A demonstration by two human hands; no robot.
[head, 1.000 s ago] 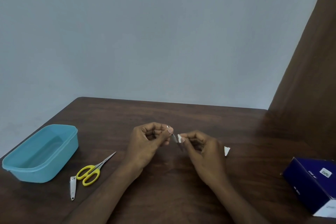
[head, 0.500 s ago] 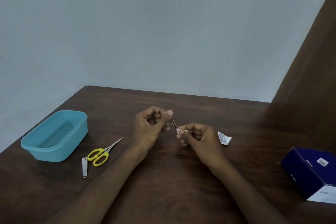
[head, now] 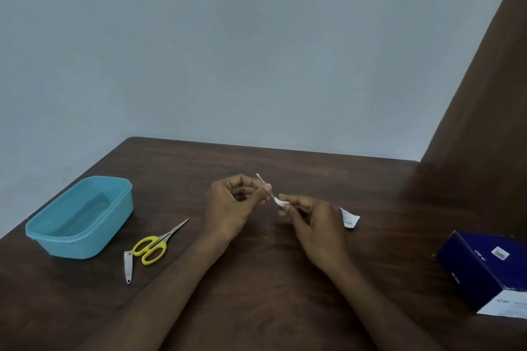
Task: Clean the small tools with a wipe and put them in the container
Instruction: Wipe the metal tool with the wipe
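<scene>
Over a dark wooden table [head: 256, 279], the left hand [head: 232, 208] pinches a thin metal tool [head: 263, 184] between thumb and fingers, its tip slanting up and away. The right hand [head: 312, 221] pinches a small white wipe [head: 281, 202] around the tool's lower end. A torn sachet [head: 350, 219] lies just behind the right hand. At left stands a blue container [head: 82, 215]; near it lie yellow scissors [head: 155, 245] and a nail clipper [head: 127, 266], almost touching. A dark blue box [head: 482, 268] sits at right.
</scene>
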